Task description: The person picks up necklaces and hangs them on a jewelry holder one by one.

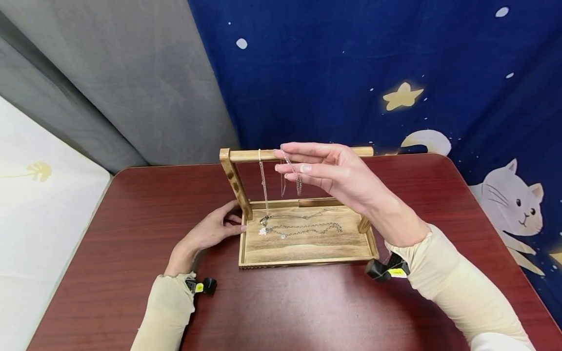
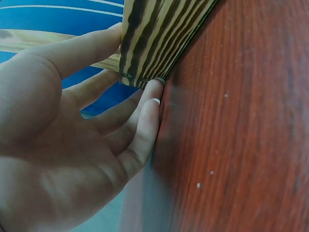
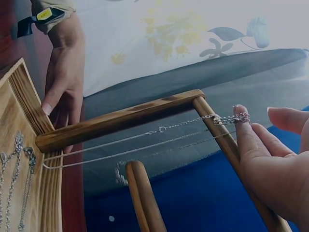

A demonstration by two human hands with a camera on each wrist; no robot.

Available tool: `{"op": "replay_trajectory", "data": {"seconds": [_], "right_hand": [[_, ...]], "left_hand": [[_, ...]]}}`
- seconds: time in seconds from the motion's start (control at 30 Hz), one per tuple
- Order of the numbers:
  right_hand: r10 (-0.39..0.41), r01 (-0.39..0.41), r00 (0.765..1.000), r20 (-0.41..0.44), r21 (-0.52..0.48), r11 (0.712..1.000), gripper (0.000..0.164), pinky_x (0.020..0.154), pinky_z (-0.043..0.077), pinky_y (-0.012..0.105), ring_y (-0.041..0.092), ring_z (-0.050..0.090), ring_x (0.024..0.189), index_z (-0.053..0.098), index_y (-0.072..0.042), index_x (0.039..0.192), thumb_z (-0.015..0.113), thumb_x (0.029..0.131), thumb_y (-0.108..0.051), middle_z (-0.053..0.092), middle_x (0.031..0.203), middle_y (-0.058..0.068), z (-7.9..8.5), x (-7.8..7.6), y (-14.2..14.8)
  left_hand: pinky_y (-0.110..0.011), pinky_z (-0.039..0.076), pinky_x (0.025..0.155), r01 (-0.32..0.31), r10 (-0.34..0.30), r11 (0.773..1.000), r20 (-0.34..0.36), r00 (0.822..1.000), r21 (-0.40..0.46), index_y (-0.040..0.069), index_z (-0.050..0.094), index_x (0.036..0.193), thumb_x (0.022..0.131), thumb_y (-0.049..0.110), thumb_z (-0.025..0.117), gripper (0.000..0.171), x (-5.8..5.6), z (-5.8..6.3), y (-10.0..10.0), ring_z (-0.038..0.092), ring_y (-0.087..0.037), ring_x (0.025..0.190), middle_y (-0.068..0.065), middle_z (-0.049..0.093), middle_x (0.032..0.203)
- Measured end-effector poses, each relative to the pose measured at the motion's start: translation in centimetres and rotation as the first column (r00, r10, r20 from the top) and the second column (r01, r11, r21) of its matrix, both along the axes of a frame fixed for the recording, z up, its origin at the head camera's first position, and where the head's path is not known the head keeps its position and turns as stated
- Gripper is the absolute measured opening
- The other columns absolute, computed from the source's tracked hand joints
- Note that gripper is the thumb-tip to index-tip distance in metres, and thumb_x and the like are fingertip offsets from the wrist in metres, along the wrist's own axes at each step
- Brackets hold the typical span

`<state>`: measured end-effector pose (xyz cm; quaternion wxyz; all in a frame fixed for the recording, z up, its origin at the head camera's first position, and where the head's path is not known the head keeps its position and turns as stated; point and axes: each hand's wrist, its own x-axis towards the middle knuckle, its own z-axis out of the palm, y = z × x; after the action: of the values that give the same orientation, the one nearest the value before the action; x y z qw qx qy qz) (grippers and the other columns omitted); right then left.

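Observation:
My right hand [image 1: 338, 170] is at the top bar [image 1: 248, 156] of a wooden jewelry stand, fingers mostly straight. A thin silver chain necklace [image 3: 236, 118] drapes over its fingertips, the thumb standing apart. Left of it, another necklace [image 1: 263, 180] hangs from the bar, its pendant down at the tray. Partly behind the fingers a fine chain [image 1: 282, 187] dangles. My left hand [image 1: 212, 228] holds the left end of the stand's tray [image 1: 303, 253]; in the left wrist view, its fingertips [image 2: 154, 87] curl against the lower corner of the striped end wall [image 2: 154, 38].
More necklaces [image 1: 307, 229] with small pendants lie across the tray floor. Side posts [image 1: 237, 185] rise from the tray to the bar. The stand rests on a reddish-brown table [image 1: 303, 312]; a grey curtain [image 1: 145, 83] and a blue one [image 1: 316, 68] hang behind.

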<state>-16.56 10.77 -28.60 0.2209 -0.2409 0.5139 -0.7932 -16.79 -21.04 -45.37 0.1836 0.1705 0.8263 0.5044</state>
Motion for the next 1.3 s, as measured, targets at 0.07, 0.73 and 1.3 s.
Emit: {"op": "replay_trajectory", "data": {"seconds": [0.07,0.73,1.3], "right_hand": [[0.023,-0.023,1.000,0.011,-0.010,1.000,0.046,0.102,0.046,0.044,0.037,0.057,0.123,0.047,0.011,0.140,0.047,0.095,0.014,0.051,0.142,0.023,-0.1,0.1,0.0],[0.127,-0.124,0.991,0.038,-0.080,0.989,0.046,0.111,0.035,0.048,0.041,0.045,0.134,0.043,0.012,0.142,0.053,0.098,0.004,0.045,0.146,0.027,-1.1,0.3,0.3],[0.128,-0.127,0.990,0.051,-0.035,0.991,0.045,0.111,0.034,0.048,0.039,0.044,0.136,0.045,0.011,0.141,0.054,0.098,-0.001,0.049,0.142,0.028,-3.4,0.4,0.4]], "left_hand": [[-0.024,0.051,0.083,-0.001,0.001,1.000,-0.006,1.000,0.004,0.000,0.039,0.147,0.091,0.004,0.072,0.066,0.0,0.0,0.0,0.061,-0.031,0.107,-0.022,0.056,0.129],[-0.026,0.051,0.083,-0.004,0.004,1.000,-0.013,1.000,0.008,0.000,0.041,0.145,0.090,0.002,0.071,0.063,-0.1,0.2,0.1,0.061,-0.031,0.107,-0.022,0.056,0.128],[-0.029,0.051,0.084,-0.011,0.011,1.000,-0.006,1.000,-0.015,0.002,0.039,0.148,0.091,0.005,0.072,0.066,0.0,-0.1,0.0,0.062,-0.031,0.107,-0.021,0.057,0.129]]}}
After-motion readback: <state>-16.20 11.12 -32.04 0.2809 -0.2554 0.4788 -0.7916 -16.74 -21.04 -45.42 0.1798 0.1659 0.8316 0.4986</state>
